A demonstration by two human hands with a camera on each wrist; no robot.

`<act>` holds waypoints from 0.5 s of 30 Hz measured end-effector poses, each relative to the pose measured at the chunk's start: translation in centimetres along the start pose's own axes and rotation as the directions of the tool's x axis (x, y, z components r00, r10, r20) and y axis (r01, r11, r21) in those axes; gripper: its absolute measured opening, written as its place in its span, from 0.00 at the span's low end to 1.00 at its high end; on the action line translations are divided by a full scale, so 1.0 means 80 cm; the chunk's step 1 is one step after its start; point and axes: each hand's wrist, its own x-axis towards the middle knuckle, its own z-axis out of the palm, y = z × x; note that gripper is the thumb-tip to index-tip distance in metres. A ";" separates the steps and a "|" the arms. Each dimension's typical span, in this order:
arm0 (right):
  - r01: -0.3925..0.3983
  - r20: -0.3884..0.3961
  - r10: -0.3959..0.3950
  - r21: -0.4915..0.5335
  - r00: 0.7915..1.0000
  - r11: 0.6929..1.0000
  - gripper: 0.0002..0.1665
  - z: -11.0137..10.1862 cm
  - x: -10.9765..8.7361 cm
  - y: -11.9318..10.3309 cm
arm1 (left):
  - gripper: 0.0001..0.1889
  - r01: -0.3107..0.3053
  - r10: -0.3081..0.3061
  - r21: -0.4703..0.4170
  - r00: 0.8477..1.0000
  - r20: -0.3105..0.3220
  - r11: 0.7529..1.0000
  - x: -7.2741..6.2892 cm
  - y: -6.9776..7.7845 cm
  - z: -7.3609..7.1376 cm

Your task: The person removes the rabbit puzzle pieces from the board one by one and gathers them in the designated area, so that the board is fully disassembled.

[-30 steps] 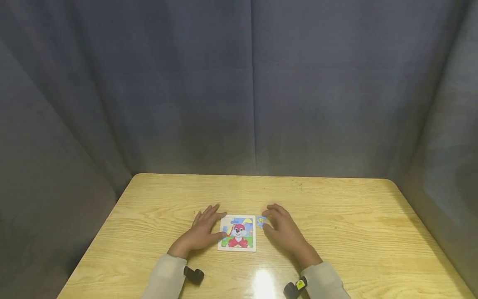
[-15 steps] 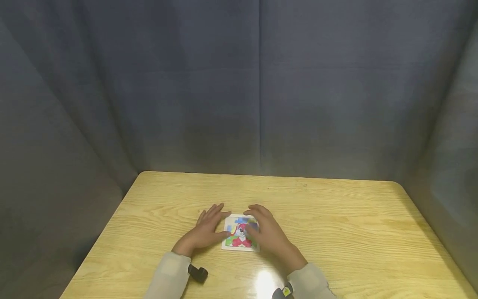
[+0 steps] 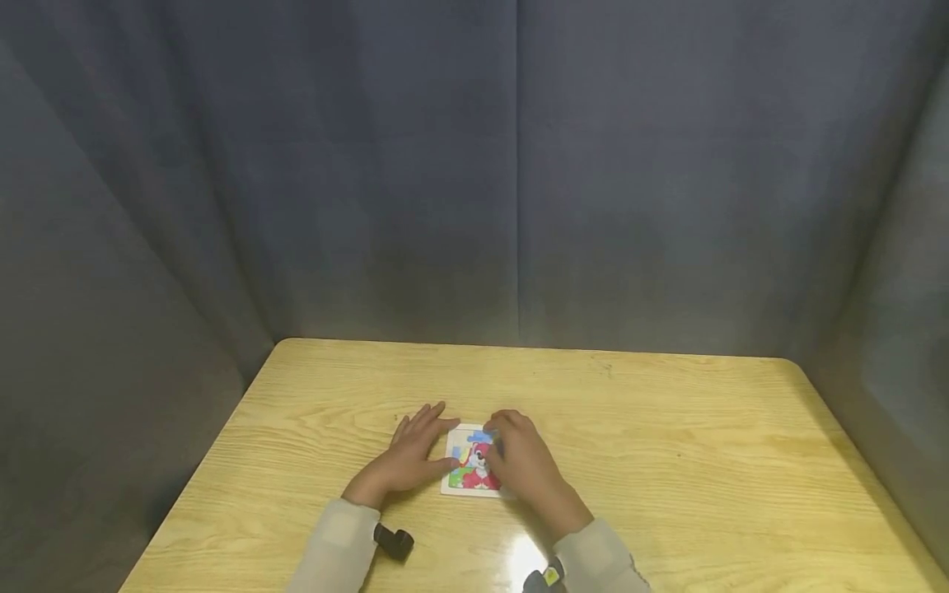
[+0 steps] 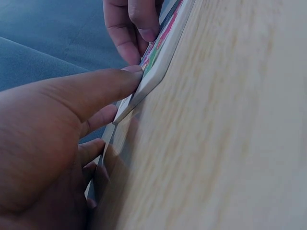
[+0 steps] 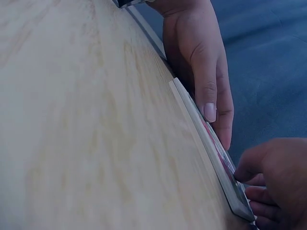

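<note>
A small square jigsaw puzzle board (image 3: 471,493) with a pale frame and a pink rabbit picture lies flat on the table. Along its left side, my left hand (image 3: 404,463) has spread fingers; the thumb (image 4: 120,79) rests on the frame, and the index fingertip is at the upper-left corner. My right hand (image 3: 530,463) covers the board's right part. Its curled thumb and index finger pinch a blue puzzle piece, mostly hidden by the fingers. In the right wrist view, the right thumb (image 5: 247,167) is right at the board's surface. A bare patch shows at the picture's upper left.
The wood-grain table (image 3: 667,461) extends around the board, with rounded far corners. Grey-blue curtains (image 3: 371,165) hang behind it and at both sides. Black wrist devices (image 3: 394,543) sit at both sleeve cuffs.
The right hand has picked up the blue puzzle piece from beside the board and carried it left over the picture. The left hand has stayed at the board's left edge.
</note>
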 end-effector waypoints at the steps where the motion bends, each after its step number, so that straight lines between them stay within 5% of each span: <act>1: -0.005 -0.001 0.005 0.008 1.000 1.000 0.17 0.000 0.000 0.000 | 0.33 -0.001 0.001 -0.002 1.000 0.001 1.000 0.000 0.000 0.000; 15: -0.075 0.014 0.074 0.025 0.997 0.997 0.15 0.005 0.001 -0.006 | 0.33 0.019 -0.019 -0.017 1.000 0.016 1.000 -0.005 -0.002 -0.005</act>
